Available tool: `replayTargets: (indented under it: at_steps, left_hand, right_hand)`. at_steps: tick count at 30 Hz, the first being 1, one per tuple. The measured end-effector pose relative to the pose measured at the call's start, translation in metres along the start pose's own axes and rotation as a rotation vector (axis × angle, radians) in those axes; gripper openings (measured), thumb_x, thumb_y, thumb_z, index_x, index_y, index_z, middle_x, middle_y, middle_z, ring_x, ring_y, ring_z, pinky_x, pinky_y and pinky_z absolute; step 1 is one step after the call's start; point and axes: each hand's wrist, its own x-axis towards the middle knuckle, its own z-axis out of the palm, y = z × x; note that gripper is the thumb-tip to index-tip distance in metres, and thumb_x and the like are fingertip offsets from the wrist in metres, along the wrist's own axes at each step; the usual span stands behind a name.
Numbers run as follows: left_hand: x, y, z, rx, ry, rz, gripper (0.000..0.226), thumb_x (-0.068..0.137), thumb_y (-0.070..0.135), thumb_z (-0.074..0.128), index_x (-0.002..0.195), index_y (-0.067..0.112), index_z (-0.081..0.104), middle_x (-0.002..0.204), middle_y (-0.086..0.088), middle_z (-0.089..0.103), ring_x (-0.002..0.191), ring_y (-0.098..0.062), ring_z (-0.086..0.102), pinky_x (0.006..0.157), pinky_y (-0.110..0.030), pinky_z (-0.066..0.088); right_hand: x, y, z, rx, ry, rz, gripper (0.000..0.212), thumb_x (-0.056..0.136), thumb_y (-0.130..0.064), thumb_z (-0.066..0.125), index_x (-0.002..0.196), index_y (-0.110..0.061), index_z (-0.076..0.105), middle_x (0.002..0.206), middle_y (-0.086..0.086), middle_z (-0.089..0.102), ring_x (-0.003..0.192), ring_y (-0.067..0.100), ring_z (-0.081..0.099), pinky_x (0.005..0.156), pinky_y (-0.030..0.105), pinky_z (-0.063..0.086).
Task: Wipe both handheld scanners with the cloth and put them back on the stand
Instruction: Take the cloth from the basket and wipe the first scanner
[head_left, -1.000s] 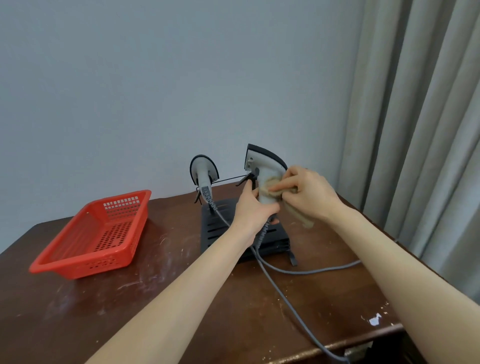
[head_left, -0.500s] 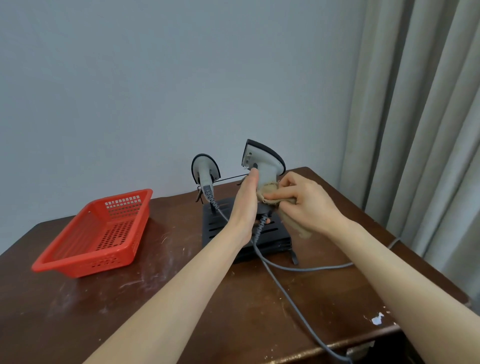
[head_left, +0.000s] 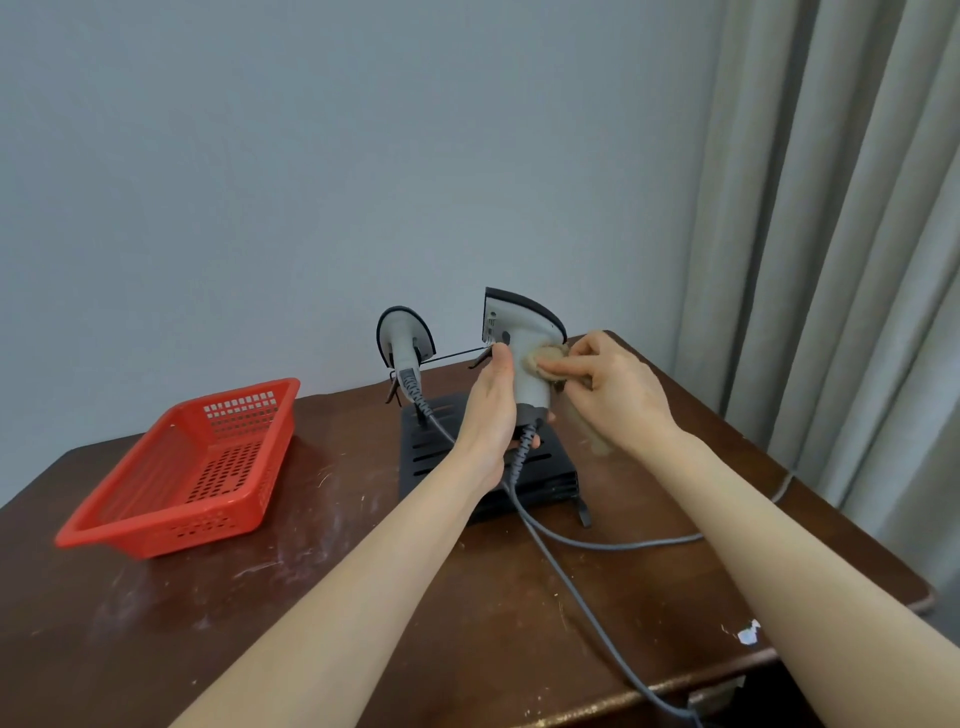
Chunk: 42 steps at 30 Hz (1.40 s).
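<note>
Dark brown wooden worktop (head_left: 363, 597) set against a plain pale wall (head_left: 311, 156) carries the whole job. Lifted above its far middle, the pale grey handheld scanner with the black-rimmed head (head_left: 519, 332) stands upright, head up and cable end down, so its handle is exposed for wiping. The left hand (head_left: 491, 410) grips the lower handle, thumb lying up the near side, steadying it against the rubbing. The right hand (head_left: 613, 389) pinches the bunched beige cloth (head_left: 540, 358) and presses it onto the handle's right side just under the head. A loose tail of the cloth hangs below that hand. The scanner's grey coiled cable (head_left: 522, 457) drops from its base, slack enough to allow the lift. Just behind and below the hands sits the black slotted stand (head_left: 431, 452), whose right prong looks free for the return. The second grey scanner (head_left: 404, 332) hangs on the stand's left side, clear of the wiping. A red plastic basket (head_left: 156, 540) sits near the left edge, and grey curtains (head_left: 831, 260) hang beyond the right edge.
</note>
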Motion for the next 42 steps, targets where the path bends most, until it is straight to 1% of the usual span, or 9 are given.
replayTargets:
  at_steps: [2,6,12,18,21,26,30,39,42]
  left_hand:
    - [0.001,-0.001,0.001,0.003,-0.015,0.005,0.053,0.095,0.060,0.022,0.110,0.026,0.060,0.089,-0.003,0.070,0.075,-0.021,0.065,0.052,-0.028,0.049]
    - [0.005,-0.003,-0.003,-0.009,0.007,-0.030,0.071,0.085,0.073,0.025,0.124,0.024,0.059,0.113,-0.002,0.069,0.108,-0.024,0.063,0.078,-0.040,0.056]
    - [0.001,-0.003,0.002,-0.012,-0.035,-0.029,0.049,0.096,0.059,0.024,0.101,0.026,0.060,0.086,-0.005,0.067,0.069,-0.020,0.064,0.050,-0.029,0.045]
    - [0.008,-0.007,-0.006,-0.017,-0.014,-0.018,0.065,0.092,0.065,0.023,0.121,0.020,0.059,0.109,-0.007,0.070,0.096,-0.024,0.065,0.051,-0.027,0.048]
    - [0.006,-0.005,-0.007,-0.033,-0.019,-0.007,0.054,0.094,0.060,0.025,0.118,0.023,0.056,0.100,-0.010,0.070,0.071,-0.020,0.063,0.045,-0.025,0.044]
    - [0.004,0.002,-0.008,-0.056,-0.018,0.024,0.046,0.095,0.059,0.026,0.103,0.028,0.059,0.085,-0.005,0.067,0.059,-0.014,0.064,0.046,-0.026,0.045]
    - [-0.003,0.000,-0.002,0.019,-0.058,0.053,0.046,0.094,0.059,0.027,0.105,0.028,0.058,0.086,-0.007,0.066,0.064,-0.015,0.066,0.047,-0.027,0.047]
    - [-0.006,-0.004,-0.005,0.095,0.015,0.137,0.076,0.073,0.079,0.033,0.117,0.023,0.059,0.115,-0.002,0.067,0.109,-0.015,0.062,0.097,-0.035,0.047]
    - [-0.011,-0.005,0.000,0.081,-0.029,0.110,0.081,0.068,0.084,0.039,0.117,0.021,0.057,0.105,-0.009,0.068,0.089,-0.021,0.066,0.070,-0.034,0.053]
  right_hand:
    - [0.001,0.001,-0.001,0.017,0.016,0.035,0.037,0.089,-0.014,0.052,0.113,-0.040,0.065,0.092,-0.010,0.047,0.085,0.018,0.054,0.069,0.032,0.043]
    - [-0.018,-0.005,0.002,0.088,-0.083,-0.155,0.043,0.083,-0.006,0.055,0.107,-0.039,0.069,0.086,-0.015,0.043,0.077,0.014,0.051,0.064,0.029,0.042]
    - [0.006,-0.002,-0.001,0.060,0.016,0.059,0.040,0.089,-0.014,0.050,0.110,-0.043,0.065,0.095,-0.010,0.047,0.087,0.019,0.055,0.075,0.034,0.047]
    - [-0.024,-0.015,-0.003,0.253,-0.091,-0.078,0.041,0.081,-0.005,0.056,0.091,-0.041,0.072,0.082,-0.008,0.048,0.079,0.015,0.053,0.071,0.034,0.048]
    - [-0.022,-0.003,-0.010,0.265,-0.079,0.061,0.036,0.078,-0.013,0.060,0.068,-0.048,0.066,0.080,-0.010,0.058,0.081,0.013,0.059,0.076,0.038,0.049]
    - [-0.005,-0.001,-0.025,0.218,0.265,0.179,0.032,0.081,-0.010,0.056,0.086,-0.040,0.067,0.081,-0.013,0.052,0.084,0.010,0.054,0.076,0.025,0.042]
    - [0.013,-0.015,-0.020,0.100,0.199,0.023,0.038,0.083,-0.009,0.052,0.105,-0.034,0.070,0.095,-0.002,0.052,0.083,0.018,0.055,0.074,0.032,0.046]
    - [-0.016,-0.022,-0.005,0.174,-0.037,-0.076,0.032,0.081,-0.010,0.055,0.090,-0.033,0.075,0.083,-0.010,0.050,0.079,0.012,0.053,0.070,0.030,0.044]
    - [0.005,-0.015,-0.010,0.087,0.035,0.010,0.032,0.084,-0.012,0.053,0.100,-0.032,0.072,0.090,-0.009,0.050,0.084,0.014,0.054,0.075,0.032,0.045]
